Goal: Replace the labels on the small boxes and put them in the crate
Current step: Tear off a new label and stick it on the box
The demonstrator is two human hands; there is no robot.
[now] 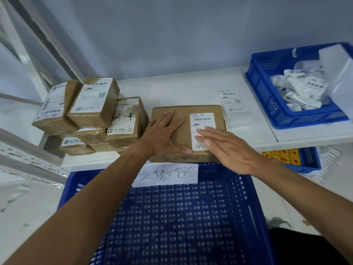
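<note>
Spread flat, clasping nothing; pressing with the left hand point(164, 135) on the bare lid of the small box point(202, 110), resting the right hand point(228, 148) on its label point(202, 119); likely light, stiff, smooth cardboard; best taken by opposite side edges; set on a white shelf point(181, 88); crate point(191, 217) just beneath the wrists; stacked boxes point(95, 104) beyond the left hand; blue bin point(277, 109) well right.

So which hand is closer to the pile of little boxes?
Left. The left hand lies flat on the cardboard box just beside the pile of small boxes; the right hand is farther, on that box's label.
</note>
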